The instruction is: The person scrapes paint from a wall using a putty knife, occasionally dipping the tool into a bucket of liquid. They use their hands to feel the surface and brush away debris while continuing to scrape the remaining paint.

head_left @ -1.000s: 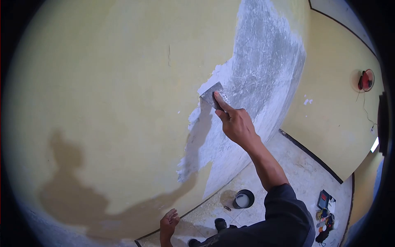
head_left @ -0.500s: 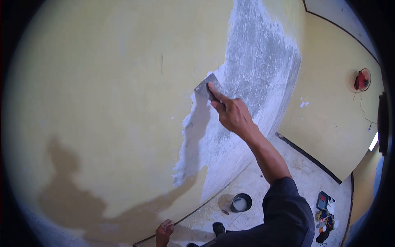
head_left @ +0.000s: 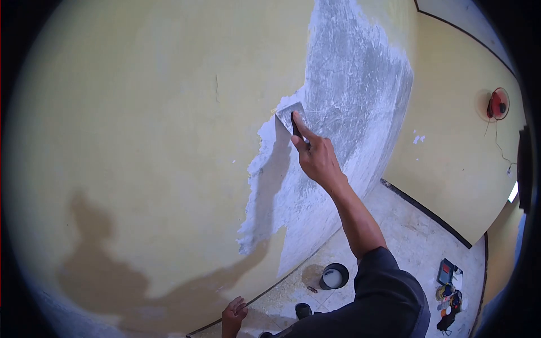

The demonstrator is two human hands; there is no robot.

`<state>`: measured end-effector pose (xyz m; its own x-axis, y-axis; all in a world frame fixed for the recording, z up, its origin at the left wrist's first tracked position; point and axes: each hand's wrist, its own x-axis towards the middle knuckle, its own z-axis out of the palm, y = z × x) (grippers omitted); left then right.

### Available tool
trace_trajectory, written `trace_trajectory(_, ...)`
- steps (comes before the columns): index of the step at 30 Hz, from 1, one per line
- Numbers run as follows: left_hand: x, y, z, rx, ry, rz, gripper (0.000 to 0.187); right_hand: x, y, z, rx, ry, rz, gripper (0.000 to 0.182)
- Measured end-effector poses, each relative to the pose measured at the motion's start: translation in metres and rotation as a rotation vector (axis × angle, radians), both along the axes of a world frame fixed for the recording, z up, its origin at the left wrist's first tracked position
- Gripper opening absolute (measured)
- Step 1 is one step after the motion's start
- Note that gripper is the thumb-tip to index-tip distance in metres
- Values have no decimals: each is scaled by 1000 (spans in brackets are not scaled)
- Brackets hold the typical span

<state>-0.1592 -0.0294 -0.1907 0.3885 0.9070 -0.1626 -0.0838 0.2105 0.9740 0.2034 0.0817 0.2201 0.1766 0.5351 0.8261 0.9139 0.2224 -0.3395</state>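
My right hand (head_left: 318,158) grips a wide-bladed putty knife (head_left: 288,112), its index finger stretched along the tool. The blade lies against the wall at the ragged upper left edge of a bare grey and white patch (head_left: 352,73). Yellow paint (head_left: 158,141) still covers the wall to the left of that edge. Low in the view, my left hand (head_left: 234,315) is near the foot of the wall, with loosely bent fingers and nothing visible in them. The knife's handle is mostly hidden by my right hand.
A black bucket (head_left: 334,276) with whitish contents stands on the tiled floor, close to the wall. Farther right lie a tray (head_left: 446,271) and several small items (head_left: 448,307). A red fan (head_left: 498,105) hangs on the side wall, its cord dangling.
My right hand has moved the putty knife slightly right along the paint edge, and the blade has turned a little. My left hand has shifted slightly right and up in view.
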Motion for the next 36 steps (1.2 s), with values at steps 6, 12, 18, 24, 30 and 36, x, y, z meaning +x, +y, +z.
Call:
trace_trajectory(6, -10, -1, -28, 85, -32, 18, 61, 5, -7, 19, 40, -10, 49, 50)
trace_trajectory(12, -16, 3, -8, -18, -22, 6, 59, -14, -10, 60, -154, 176, -98, 48)
trace_trajectory(18, 14, 25, 42, 322, 328, -5, 58, 15, -6, 17, -48, -14, -39, 47)
trace_trajectory(24, 43, 103, 157, 1321, 830, 372, 52, 18, -14, 40, -59, -13, -23, 47)
trace_trajectory(30, 45, 163, 202, 1728, 1025, 862, 52, 23, -14, 46, -124, -34, -56, 47)
trace_trajectory(36, 56, 177, 208, 1773, 1264, 1082, 63, 19, -12, 29, -124, -54, -65, 49)
